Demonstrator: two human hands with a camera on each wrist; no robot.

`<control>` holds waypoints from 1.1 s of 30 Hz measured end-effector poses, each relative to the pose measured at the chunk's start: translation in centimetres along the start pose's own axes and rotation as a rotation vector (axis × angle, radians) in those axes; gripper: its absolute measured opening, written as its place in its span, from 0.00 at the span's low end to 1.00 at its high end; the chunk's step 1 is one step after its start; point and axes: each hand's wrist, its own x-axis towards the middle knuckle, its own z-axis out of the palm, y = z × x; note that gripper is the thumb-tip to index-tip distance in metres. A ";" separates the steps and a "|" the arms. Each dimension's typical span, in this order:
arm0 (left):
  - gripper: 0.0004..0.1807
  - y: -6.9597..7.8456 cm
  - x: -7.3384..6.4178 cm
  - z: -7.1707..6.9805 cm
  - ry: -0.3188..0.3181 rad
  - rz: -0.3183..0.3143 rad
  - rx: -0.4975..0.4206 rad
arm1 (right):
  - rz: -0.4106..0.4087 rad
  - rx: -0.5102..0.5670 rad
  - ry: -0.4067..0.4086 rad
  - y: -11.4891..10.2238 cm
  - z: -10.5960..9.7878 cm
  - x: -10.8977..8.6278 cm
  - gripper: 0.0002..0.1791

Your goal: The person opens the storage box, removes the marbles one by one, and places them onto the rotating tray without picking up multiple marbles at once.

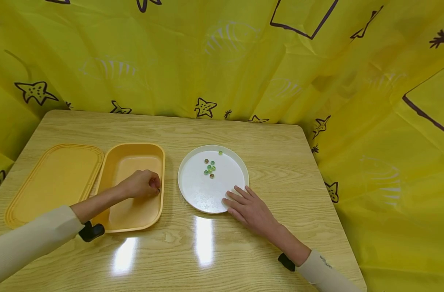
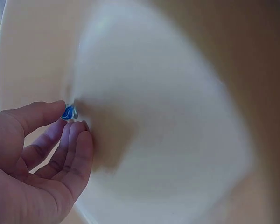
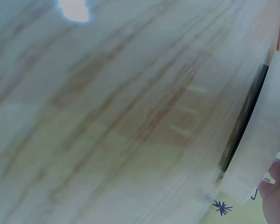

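Note:
Inside a yellow-orange plastic tub (image 1: 134,217), my left hand (image 1: 143,184) is low near the right wall. Its thumb and fingers pinch a clear glass marble with a blue swirl (image 2: 68,113), seen best in the left wrist view. My right hand (image 1: 252,211) rests at the near right rim of a round white tray (image 1: 196,196), fingers extended over the edge. The right wrist view shows the tray's outer side (image 3: 256,140) and only part of the fingers (image 3: 275,196). Several green and brownish marbles (image 1: 209,167) lie on the tray, mostly grouped beyond its middle.
A flat lid (image 1: 58,178) of the same yellow-orange lies left of the tub, against its edge. All of this stands on a wood-grain table (image 1: 280,162). A yellow patterned curtain (image 1: 171,73) hangs behind and to the right.

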 end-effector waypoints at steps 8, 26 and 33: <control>0.02 0.5 0.0 0.0 -0.011 -0.023 0.029 | -0.003 0.007 0.005 0.0 0.0 0.0 0.30; 0.02 0.9 -0.4 -0.6 0.068 0.007 0.023 | -0.011 -0.006 0.009 0.1 0.1 0.1 0.28; 0.01 1.7 -0.8 -1.4 0.135 0.047 -0.002 | -0.010 -0.004 0.008 0.1 0.1 0.0 0.28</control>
